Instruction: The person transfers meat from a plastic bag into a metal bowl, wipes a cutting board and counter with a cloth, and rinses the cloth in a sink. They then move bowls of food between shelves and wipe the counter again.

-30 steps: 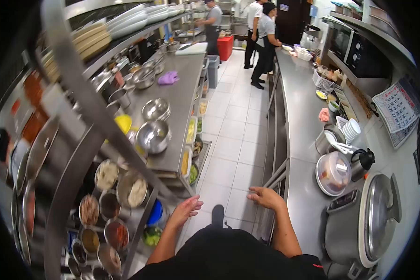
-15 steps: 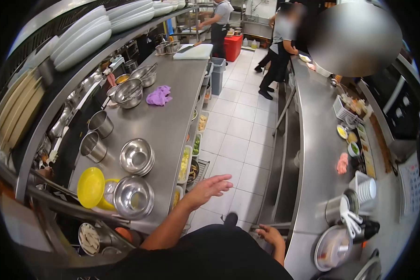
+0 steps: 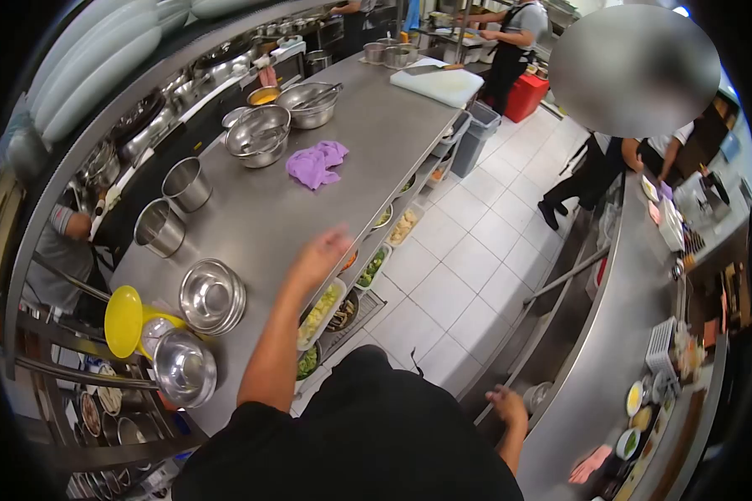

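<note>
A narrow kitchen with a white tiled floor (image 3: 443, 288) runs between a wide grey steel tabletop (image 3: 342, 108) on the left and a long steel counter (image 3: 589, 376) on the right. A curved metal shelf frame (image 3: 46, 200), with large white dishes (image 3: 100, 75) above it, crosses the left side and partly blocks the view. A person in dark trousers (image 3: 589, 171) stands by the right counter, the upper part hidden by a round grey blur.

Under the left tabletop's edge are containers of cut vegetables (image 3: 376, 267). A white cutting board (image 3: 437, 82) lies at its far end, bearing a knife. Two shiny steel mixing bowls (image 3: 259, 138) sit beside each other, with two tall steel pots (image 3: 160, 228) nearer, then stacked steel bowls (image 3: 211, 296) close to a bright yellow plastic bowl (image 3: 124, 321).

A crumpled light-purple cloth (image 3: 316, 165) lies on the left tabletop, just beside the mixing bowls. The left hand (image 3: 322, 253), slightly blurred, is open and empty near the tabletop's edge, nearer the viewer than the cloth. The right hand (image 3: 508, 405) is empty, fingers loosely bent and apart, near a small round steel container (image 3: 537, 394) on the lower shelf.
</note>
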Action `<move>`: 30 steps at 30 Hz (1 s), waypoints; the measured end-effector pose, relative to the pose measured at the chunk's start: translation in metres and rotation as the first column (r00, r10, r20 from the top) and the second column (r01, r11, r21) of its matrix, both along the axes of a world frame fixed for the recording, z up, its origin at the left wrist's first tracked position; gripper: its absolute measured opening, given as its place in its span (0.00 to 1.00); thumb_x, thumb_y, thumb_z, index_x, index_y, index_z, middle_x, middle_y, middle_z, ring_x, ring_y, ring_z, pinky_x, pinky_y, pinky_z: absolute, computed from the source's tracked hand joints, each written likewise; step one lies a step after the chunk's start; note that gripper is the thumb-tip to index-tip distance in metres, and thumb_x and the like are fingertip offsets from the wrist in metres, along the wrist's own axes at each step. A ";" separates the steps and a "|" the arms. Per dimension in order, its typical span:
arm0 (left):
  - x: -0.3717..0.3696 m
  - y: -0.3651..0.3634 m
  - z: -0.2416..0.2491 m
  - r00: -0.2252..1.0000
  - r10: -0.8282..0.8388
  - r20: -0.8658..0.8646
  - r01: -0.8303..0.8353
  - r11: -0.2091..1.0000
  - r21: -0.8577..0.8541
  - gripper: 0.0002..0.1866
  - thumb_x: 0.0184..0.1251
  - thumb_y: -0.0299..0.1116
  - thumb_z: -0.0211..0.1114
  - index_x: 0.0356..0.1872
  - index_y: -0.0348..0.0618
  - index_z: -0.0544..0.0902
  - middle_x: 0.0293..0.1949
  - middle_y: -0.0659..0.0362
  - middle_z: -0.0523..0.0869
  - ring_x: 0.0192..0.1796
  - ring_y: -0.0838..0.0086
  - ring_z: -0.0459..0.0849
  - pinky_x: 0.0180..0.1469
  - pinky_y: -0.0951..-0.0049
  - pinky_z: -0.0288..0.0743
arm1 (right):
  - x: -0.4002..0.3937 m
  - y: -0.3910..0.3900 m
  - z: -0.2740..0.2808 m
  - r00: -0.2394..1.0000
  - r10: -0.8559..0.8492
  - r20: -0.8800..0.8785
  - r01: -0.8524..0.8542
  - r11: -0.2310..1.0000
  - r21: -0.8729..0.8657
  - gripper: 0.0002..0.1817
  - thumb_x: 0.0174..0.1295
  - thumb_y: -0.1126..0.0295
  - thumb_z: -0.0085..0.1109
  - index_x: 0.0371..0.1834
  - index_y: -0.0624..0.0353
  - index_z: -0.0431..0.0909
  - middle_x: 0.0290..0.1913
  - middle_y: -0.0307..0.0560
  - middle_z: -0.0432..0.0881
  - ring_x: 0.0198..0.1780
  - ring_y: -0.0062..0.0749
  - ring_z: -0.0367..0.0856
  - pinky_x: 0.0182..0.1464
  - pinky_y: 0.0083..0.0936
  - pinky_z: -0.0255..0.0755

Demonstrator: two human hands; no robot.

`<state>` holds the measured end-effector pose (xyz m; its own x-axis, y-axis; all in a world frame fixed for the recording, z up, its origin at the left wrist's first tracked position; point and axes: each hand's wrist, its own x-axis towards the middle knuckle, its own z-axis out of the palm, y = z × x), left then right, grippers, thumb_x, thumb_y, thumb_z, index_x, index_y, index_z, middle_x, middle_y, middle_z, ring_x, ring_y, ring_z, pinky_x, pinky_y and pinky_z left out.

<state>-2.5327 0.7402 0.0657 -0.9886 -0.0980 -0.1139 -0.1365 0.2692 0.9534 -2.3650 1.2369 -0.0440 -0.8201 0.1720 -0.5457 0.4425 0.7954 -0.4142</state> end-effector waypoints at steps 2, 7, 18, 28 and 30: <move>-0.040 -0.027 0.002 0.994 0.095 -0.056 -0.103 0.981 -0.162 0.34 0.66 0.55 0.64 0.67 0.46 0.73 0.59 0.51 0.81 0.62 0.64 0.78 0.64 0.67 0.69 | -0.061 0.008 0.031 0.996 0.007 -0.086 -0.006 1.000 0.013 0.32 0.62 0.54 0.62 0.63 0.67 0.73 0.49 0.62 0.84 0.54 0.47 0.83 0.56 0.34 0.74; -0.170 -0.109 -0.016 0.986 0.167 -0.026 -0.149 0.791 -0.594 0.34 0.67 0.56 0.60 0.69 0.50 0.69 0.66 0.47 0.74 0.67 0.54 0.72 0.68 0.60 0.64 | -0.161 0.071 -0.040 0.969 -0.154 -0.194 0.124 0.980 -0.158 0.30 0.63 0.53 0.61 0.62 0.63 0.75 0.46 0.61 0.85 0.51 0.44 0.85 0.53 0.34 0.75; -0.371 -0.013 -0.057 0.971 0.158 0.179 0.083 0.479 -0.874 0.37 0.63 0.62 0.56 0.72 0.58 0.67 0.71 0.43 0.63 0.75 0.48 0.56 0.73 0.48 0.49 | -0.250 0.109 -0.140 0.955 -0.207 0.214 0.253 0.944 -0.213 0.22 0.64 0.55 0.59 0.54 0.61 0.81 0.41 0.58 0.86 0.42 0.39 0.85 0.47 0.35 0.75; -0.557 0.028 -0.115 0.843 0.470 -0.263 -0.433 0.301 -0.850 0.30 0.67 0.53 0.55 0.70 0.60 0.69 0.72 0.45 0.63 0.74 0.48 0.56 0.73 0.43 0.48 | -0.397 0.209 -0.249 0.990 -0.089 0.113 0.120 0.943 -0.310 0.20 0.65 0.58 0.57 0.52 0.60 0.81 0.36 0.56 0.86 0.36 0.36 0.84 0.41 0.35 0.76; -0.583 0.060 -0.126 0.879 0.382 -0.285 -0.421 0.343 -0.839 0.28 0.66 0.49 0.57 0.68 0.60 0.72 0.71 0.48 0.65 0.73 0.49 0.59 0.72 0.43 0.50 | -0.432 0.246 -0.269 0.998 0.017 0.065 0.004 0.949 -0.315 0.19 0.65 0.58 0.57 0.52 0.60 0.82 0.35 0.55 0.86 0.35 0.35 0.84 0.40 0.35 0.76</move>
